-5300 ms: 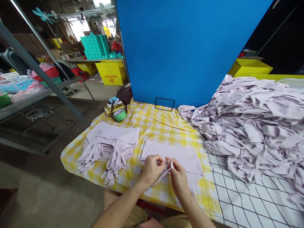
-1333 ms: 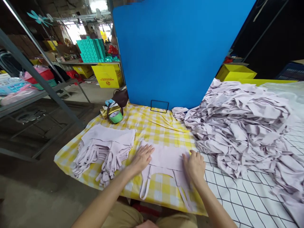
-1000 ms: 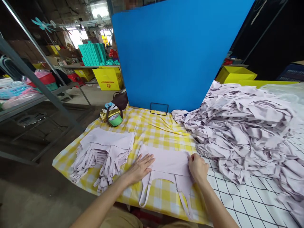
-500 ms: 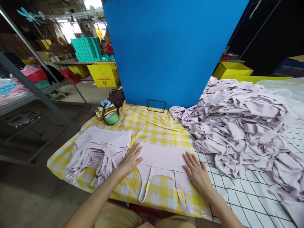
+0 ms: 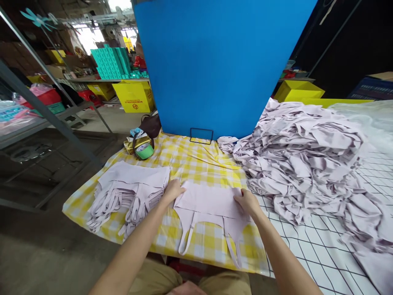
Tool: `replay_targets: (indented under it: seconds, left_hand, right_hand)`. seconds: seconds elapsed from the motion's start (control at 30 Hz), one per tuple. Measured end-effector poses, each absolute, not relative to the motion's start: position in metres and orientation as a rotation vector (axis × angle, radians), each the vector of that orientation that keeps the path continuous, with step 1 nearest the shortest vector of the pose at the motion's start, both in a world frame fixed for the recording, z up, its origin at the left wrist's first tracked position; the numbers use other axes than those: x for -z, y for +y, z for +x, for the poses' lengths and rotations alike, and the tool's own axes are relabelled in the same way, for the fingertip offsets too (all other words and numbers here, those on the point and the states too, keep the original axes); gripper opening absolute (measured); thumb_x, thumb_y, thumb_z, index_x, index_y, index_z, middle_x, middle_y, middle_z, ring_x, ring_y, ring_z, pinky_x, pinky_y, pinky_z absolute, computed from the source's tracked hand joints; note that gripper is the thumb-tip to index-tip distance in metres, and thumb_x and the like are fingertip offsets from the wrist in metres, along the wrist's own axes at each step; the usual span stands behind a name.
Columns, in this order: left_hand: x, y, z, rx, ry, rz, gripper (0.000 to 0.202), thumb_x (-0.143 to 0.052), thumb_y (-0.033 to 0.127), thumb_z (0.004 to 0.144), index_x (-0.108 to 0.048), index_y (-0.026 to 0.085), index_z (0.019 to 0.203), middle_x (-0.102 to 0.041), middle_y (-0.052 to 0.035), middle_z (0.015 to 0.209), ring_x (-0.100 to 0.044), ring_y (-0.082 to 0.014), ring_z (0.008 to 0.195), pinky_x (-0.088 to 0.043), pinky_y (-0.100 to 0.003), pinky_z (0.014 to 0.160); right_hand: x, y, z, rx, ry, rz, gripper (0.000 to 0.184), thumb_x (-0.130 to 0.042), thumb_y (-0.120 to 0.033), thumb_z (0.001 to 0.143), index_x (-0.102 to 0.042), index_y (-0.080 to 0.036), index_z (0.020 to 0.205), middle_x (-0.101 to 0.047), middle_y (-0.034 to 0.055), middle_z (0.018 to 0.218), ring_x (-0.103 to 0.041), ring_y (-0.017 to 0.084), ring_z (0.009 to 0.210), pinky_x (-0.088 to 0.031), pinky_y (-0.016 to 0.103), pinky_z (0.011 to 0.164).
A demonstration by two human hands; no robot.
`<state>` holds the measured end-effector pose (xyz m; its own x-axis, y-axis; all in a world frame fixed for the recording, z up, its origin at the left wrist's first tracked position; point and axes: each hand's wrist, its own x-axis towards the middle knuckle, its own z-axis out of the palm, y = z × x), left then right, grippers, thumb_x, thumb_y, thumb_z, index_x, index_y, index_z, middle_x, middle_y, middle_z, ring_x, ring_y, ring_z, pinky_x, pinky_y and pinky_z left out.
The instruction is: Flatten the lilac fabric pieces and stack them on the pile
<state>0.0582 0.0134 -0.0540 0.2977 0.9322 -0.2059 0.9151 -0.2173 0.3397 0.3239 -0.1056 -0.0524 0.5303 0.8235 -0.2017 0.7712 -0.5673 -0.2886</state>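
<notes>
A pale lilac strappy top (image 5: 208, 199) lies flat on the yellow checked cloth (image 5: 196, 164), its straps toward me. My left hand (image 5: 173, 189) is closed on the far left corner of the top, the fingers bent. At the far right corner, my right hand (image 5: 248, 201) pinches the fabric between thumb and fingers. Just left of my left hand is a neat stack of the same tops (image 5: 135, 174), straps also pointing my way.
A big heap of crumpled lilac garments (image 5: 307, 143) covers the right side, over a white grid-patterned cloth (image 5: 294, 241). Behind stands a tall blue board (image 5: 208, 69) with a black wire stand (image 5: 201, 136) at its base. A green tape roll (image 5: 144, 152) sits at back left.
Both hands lay flat with fingers spread on the top's sides. Now their fingers have closed on its far corners, and the hands have moved slightly away from me.
</notes>
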Motion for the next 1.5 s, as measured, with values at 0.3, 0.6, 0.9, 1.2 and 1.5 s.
replay_targets:
  seconds: [0.3, 0.6, 0.9, 1.2, 1.5]
  left_hand:
    - [0.059, -0.002, 0.062, -0.364, 1.618, 2.329, 0.023, -0.05, 0.015, 0.08, -0.055, 0.016, 0.102, -0.057, -0.0097, 0.109, -0.049, -0.0222, 0.109, -0.037, -0.035, 0.093]
    - [0.067, -0.052, 0.048, -0.145, 0.718, 2.67, 0.052, -0.044, 0.03, 0.089, -0.027, 0.028, 0.138, -0.022, -0.0021, 0.148, -0.01, -0.0212, 0.138, -0.009, -0.045, 0.111]
    - [0.064, -0.049, 0.047, 0.049, 0.663, 2.628, 0.052, -0.034, 0.038, 0.093, -0.018, 0.029, 0.141, -0.012, -0.0011, 0.15, -0.004, -0.0187, 0.138, -0.005, -0.043, 0.111]
    - [0.05, -0.069, 0.075, 0.024, 0.602, 2.614, 0.054, -0.033, 0.04, 0.092, -0.015, 0.027, 0.142, -0.013, -0.0021, 0.15, -0.003, -0.0202, 0.138, -0.002, -0.049, 0.11]
    - [0.07, -0.091, 0.121, 0.006, 0.382, 2.635, 0.047, -0.027, 0.034, 0.093, -0.021, 0.03, 0.14, -0.02, 0.001, 0.149, -0.009, -0.0198, 0.138, -0.005, -0.05, 0.109]
  right_hand:
    - [0.03, -0.116, 0.302, -0.277, -1.341, -2.475, 0.02, -0.04, -0.017, 0.083, -0.053, -0.014, 0.096, -0.06, 0.0134, 0.095, -0.055, 0.024, 0.087, -0.033, 0.03, 0.066]
    - [0.045, -0.203, 0.16, -0.776, -2.079, -1.706, 0.036, -0.047, -0.014, 0.081, -0.054, -0.025, 0.115, -0.067, 0.0019, 0.077, -0.063, 0.018, 0.066, -0.039, 0.024, 0.056]
    - [0.07, -0.209, 0.111, -0.372, -2.382, -1.958, 0.025, -0.046, 0.002, 0.075, -0.057, -0.015, 0.091, -0.066, 0.0116, 0.079, -0.063, 0.024, 0.069, -0.045, 0.031, 0.058]
    - [0.08, -0.262, 0.183, -0.207, -1.744, -2.143, 0.036, -0.037, -0.027, 0.089, -0.042, -0.013, 0.122, -0.068, 0.0066, 0.073, -0.064, 0.022, 0.059, -0.044, 0.028, 0.052]
    - [0.086, -0.296, 0.236, -0.74, -1.23, -2.116, 0.049, -0.039, -0.062, 0.08, -0.062, -0.019, 0.085, -0.061, 0.002, 0.055, -0.056, 0.016, 0.051, -0.041, 0.021, 0.049]
